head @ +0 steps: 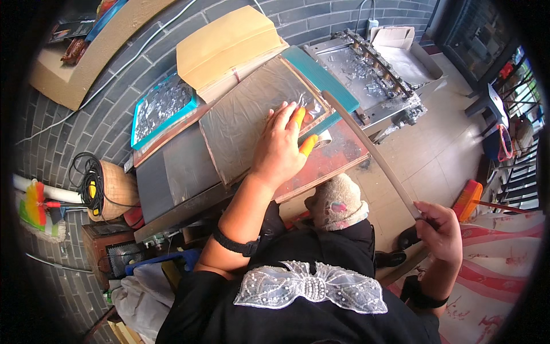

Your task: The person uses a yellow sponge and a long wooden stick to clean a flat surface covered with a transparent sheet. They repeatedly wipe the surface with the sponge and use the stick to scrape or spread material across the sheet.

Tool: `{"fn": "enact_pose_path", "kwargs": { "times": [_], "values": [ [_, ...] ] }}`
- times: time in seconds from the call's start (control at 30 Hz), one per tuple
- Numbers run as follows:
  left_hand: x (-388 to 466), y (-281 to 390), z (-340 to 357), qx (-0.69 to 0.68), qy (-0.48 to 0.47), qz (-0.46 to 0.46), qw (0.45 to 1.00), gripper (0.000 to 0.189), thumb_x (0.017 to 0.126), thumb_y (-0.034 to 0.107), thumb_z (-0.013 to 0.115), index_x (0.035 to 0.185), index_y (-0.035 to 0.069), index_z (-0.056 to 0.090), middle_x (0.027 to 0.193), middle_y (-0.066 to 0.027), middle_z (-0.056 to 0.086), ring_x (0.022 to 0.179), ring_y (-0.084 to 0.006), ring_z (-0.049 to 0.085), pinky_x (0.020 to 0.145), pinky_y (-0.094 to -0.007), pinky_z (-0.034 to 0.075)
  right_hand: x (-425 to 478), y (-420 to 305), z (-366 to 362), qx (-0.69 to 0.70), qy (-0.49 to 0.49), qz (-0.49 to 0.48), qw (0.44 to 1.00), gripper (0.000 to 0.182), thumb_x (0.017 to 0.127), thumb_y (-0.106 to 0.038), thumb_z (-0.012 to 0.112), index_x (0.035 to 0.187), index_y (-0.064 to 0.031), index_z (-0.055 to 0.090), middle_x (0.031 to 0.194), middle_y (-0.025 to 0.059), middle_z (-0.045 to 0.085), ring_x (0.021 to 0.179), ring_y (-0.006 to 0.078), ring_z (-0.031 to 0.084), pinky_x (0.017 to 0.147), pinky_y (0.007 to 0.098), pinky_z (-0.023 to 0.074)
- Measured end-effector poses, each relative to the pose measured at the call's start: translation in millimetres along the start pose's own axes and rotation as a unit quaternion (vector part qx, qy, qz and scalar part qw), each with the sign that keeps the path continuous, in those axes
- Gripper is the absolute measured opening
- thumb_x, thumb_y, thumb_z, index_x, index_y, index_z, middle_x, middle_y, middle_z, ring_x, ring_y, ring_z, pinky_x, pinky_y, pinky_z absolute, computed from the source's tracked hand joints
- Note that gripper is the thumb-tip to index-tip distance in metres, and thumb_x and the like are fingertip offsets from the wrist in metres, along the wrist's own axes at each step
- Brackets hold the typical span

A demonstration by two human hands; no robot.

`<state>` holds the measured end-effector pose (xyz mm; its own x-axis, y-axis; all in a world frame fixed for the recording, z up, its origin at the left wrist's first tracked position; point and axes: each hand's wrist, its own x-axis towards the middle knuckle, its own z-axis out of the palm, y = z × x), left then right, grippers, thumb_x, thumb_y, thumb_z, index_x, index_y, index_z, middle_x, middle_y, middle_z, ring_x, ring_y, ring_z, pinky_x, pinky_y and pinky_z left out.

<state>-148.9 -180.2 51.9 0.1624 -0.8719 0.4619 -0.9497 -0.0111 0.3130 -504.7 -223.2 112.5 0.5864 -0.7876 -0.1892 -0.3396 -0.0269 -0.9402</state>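
Observation:
My left hand (281, 146) lies with fingers spread on a board wrapped in clear film (245, 116), near its right edge. Yellow covers sit on two of its digits. My right hand (438, 230), off to the right, grips the near end of a long thin strip (378, 157); the strip's material is unclear. Its far end reaches the board's right corner. Under the board is a teal ribbed sheet (322, 77). Part of a whitish roll (323, 139) shows beside my left thumb, on the reddish worn work board (343, 150).
A blue tray of silvery scraps (163, 109) and an open cardboard folder (227, 47) lie at the back left. A metal frame machine (365, 77) stands at the back right. Left are a wooden stool with coiled cable (114, 189) and a brick wall (142, 81). A broom (468, 200) is at right.

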Motion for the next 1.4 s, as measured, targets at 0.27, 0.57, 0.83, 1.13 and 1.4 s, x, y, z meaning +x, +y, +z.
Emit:
{"fn": "enact_pose_path", "kwargs": {
  "times": [0.27,0.57,0.83,1.13,1.4],
  "values": [
    [-1,-3,5,0.0,0.01,0.003,1.0,0.055,0.085,0.024,0.067,0.127,-0.007,0.048,0.134,-0.0244,0.046,0.127,-0.0399,0.043,0.111,-0.0485,0.029,-9,2,-18,-0.079,-0.08,-0.033,0.993,0.03,0.074,0.007,0.057,0.104,0.0112,0.062,0.062,0.008,0.058,0.055,0.0115,0.058,0.052,0.0261,0.0464],
    [0,-3,5,0.011,0.003,-0.003,1.0,0.057,0.086,0.025,0.066,0.129,-0.006,0.046,0.135,-0.0249,0.046,0.128,-0.0398,0.042,0.111,-0.0477,0.029,-8,-4,-15,-0.088,-0.076,-0.037,0.993,0.031,0.076,0.006,0.058,0.106,0.0104,0.061,0.064,0.0068,0.059,0.056,0.012,0.058,0.052,0.0259,0.0461],
    [7,-4,-4,-0.104,0.042,-0.039,0.993,0.063,0.085,0.01,0.064,0.14,0.0,0.035,0.124,-0.0239,0.057,0.116,-0.0398,0.054,0.103,-0.0446,0.039,-1,-14,-8,-0.095,-0.084,-0.015,0.992,0.03,0.079,0.005,0.056,0.109,0.0096,0.061,0.066,0.0054,0.058,0.057,0.0106,0.057,0.053,0.0255,0.0461],
    [35,10,-18,-0.126,0.006,-0.116,0.985,0.074,0.081,0.016,0.067,0.138,-0.011,0.03,0.098,-0.022,0.067,0.087,-0.0366,0.065,0.078,-0.041,0.052,9,-16,-2,-0.11,-0.1,-0.075,0.986,0.032,0.08,0.004,0.057,0.112,0.005,0.061,0.064,0.0088,0.057,0.055,0.0131,0.057,0.053,0.0286,0.046],
    [49,16,-15,-0.112,0.016,-0.263,0.958,0.068,0.082,0.015,0.069,0.137,-0.007,0.036,0.087,-0.0107,0.068,0.08,-0.0219,0.067,0.074,-0.0341,0.052,11,-19,-5,-0.131,-0.106,-0.073,0.983,0.034,0.079,0.007,0.059,0.112,0.0042,0.062,0.066,0.0088,0.059,0.058,0.0135,0.058,0.055,0.0285,0.0471]
  ]
}}
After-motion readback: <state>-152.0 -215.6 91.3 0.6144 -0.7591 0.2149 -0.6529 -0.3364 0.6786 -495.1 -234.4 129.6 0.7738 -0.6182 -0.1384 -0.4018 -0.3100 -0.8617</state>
